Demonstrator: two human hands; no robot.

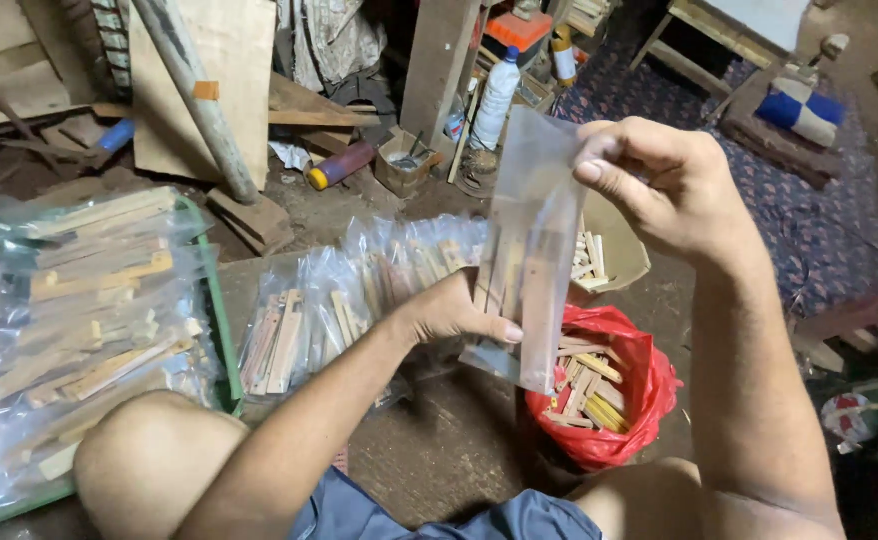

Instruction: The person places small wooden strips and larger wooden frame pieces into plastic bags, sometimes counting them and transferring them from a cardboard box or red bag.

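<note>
Above the red bag (649,385), both hands' fingers (507,331) pinching clear pouch (531,250) edges

The right hand (659,185) pinches the top of a clear plastic bag (529,250) of wooden sticks, the left hand (454,312) grips its lower part, above a red bag (634,385) holding more sticks.

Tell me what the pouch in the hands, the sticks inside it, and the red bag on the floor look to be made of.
Pouch: thin clear plastic film, glossy, see-through. Sticks: pale unfinished wood, apparently, matte with straight cut edges. Red bag: thin shiny plastic, crinkled and gathered around more sticks.
</note>
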